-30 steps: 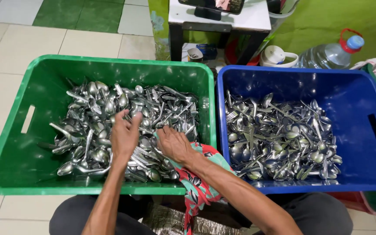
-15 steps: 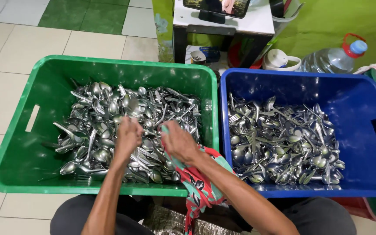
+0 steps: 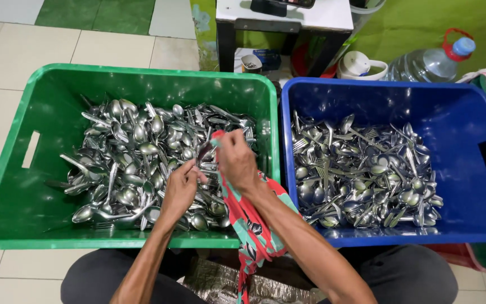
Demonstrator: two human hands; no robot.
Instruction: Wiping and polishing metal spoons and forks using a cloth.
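Above the green crate, the left hand pinches a spoon while the right hand grips a floral cloth against it. The spoon looks light, stiff and slippery, best held by its handle; the cloth is soft and limp

Pale tiled floor carries green crate and blue crate (side by side, nearly touching).

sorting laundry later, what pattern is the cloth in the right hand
Red-orange with teal leafy shapes, cloth, head view.
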